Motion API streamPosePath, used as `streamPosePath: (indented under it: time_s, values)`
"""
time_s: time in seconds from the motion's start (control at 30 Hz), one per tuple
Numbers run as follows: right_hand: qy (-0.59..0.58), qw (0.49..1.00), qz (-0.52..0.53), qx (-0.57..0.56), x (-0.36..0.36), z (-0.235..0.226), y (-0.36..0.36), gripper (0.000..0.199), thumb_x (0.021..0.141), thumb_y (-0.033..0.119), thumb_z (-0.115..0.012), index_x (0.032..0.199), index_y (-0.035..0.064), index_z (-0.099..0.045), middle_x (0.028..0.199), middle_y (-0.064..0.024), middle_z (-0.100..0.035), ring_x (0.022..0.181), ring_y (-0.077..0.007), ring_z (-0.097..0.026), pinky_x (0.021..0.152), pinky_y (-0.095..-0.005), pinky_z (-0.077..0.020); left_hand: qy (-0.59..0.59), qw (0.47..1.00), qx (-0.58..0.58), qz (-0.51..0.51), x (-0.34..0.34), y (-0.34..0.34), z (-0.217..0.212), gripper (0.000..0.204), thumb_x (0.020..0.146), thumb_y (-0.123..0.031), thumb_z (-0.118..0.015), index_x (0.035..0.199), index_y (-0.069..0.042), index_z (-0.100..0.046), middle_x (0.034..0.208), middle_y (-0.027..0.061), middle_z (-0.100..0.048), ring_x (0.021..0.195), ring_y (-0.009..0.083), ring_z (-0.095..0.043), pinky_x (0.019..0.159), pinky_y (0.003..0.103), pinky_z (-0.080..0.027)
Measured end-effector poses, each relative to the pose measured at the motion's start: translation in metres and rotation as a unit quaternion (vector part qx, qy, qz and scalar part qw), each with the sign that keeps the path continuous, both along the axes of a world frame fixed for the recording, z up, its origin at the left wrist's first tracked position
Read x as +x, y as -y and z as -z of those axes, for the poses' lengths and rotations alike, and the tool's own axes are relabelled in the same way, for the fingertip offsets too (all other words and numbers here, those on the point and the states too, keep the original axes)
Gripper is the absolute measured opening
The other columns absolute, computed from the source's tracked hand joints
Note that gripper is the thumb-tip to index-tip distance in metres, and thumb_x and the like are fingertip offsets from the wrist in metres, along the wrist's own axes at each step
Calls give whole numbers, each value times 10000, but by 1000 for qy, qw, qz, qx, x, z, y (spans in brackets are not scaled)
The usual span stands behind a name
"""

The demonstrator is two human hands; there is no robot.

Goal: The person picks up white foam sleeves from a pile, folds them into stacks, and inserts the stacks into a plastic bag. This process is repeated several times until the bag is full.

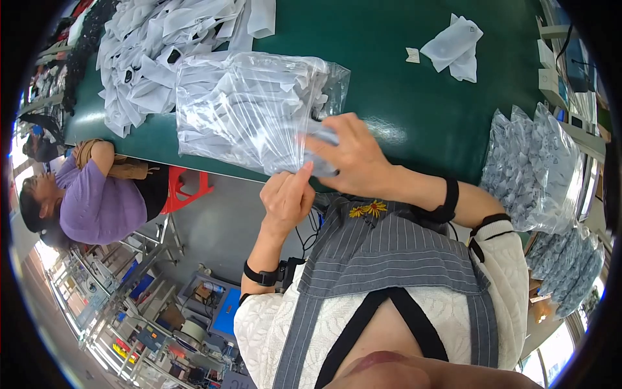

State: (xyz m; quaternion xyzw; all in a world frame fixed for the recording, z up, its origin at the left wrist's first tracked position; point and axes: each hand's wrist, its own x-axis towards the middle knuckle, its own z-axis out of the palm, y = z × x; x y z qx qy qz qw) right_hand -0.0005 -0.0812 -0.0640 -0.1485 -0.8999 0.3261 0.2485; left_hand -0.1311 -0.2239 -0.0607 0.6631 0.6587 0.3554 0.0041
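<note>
A large clear plastic bag (227,110), full of small grey-white packets, lies at the table's near edge. Its film is drawn into tight creases that run toward my left hand (285,200). That hand is closed, pinching the gathered edge of the bag between thumb and fingers. My right hand (353,155) is at the bag's right near corner, its fingers bent and partly blurred. Something grey with a dark edge (322,167) shows under those fingers; what it is I cannot make out.
A heap of whitish packets (149,58) covers the far left of the green table (376,39). Two loose packets (453,48) and a small paper tag (413,55) lie far right. Filled bags (531,168) stand at right. Another person (103,201) sits at left beside a red stool (184,188).
</note>
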Motion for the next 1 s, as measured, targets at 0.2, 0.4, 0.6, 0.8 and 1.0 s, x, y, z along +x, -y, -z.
streamPosePath:
  time_s: [0.2,0.4,0.6,0.8,1.0]
  values:
    - [-10,994,-56,95,-28,14,2,487,728,190,-696,1202,95,-631,1066,-143,-506,972,-296,-509,740,-361,-437,-19,999,-6,47,-2,-13,-12,395,754,118,-598,1141,41,-598,617,58,-498,490,198,-475,458,327,-375]
    - [5,982,4,189,-68,43,16,451,832,247,-557,1253,83,-566,1037,-121,-522,987,-286,-508,748,-386,-427,-47,994,-24,94,2,-28,-17,447,732,117,-606,1169,27,-594,615,57,-499,485,212,-473,470,321,-385]
    - [-176,980,-81,53,-32,41,-24,424,824,238,-617,1211,75,-566,1077,-103,-562,1012,-280,-534,780,-406,-442,-37,998,-59,3,9,-33,-20,524,710,67,-651,1225,18,-563,711,69,-547,589,237,-531,528,325,-423]
    - [-5,989,-144,45,-8,52,-87,177,808,185,-693,936,74,-644,981,-73,-626,962,-262,-553,875,-387,-439,-227,962,-53,-140,3,-110,-34,471,749,-99,-686,1192,-5,-557,855,87,-598,698,270,-591,680,384,-466]
    - [30,982,-182,35,-7,44,-103,147,801,168,-690,899,68,-643,979,-68,-632,927,-257,-549,864,-380,-438,-210,937,-253,-116,-14,-164,-24,123,825,-80,-588,925,-54,-519,784,125,-631,714,312,-665,618,420,-490]
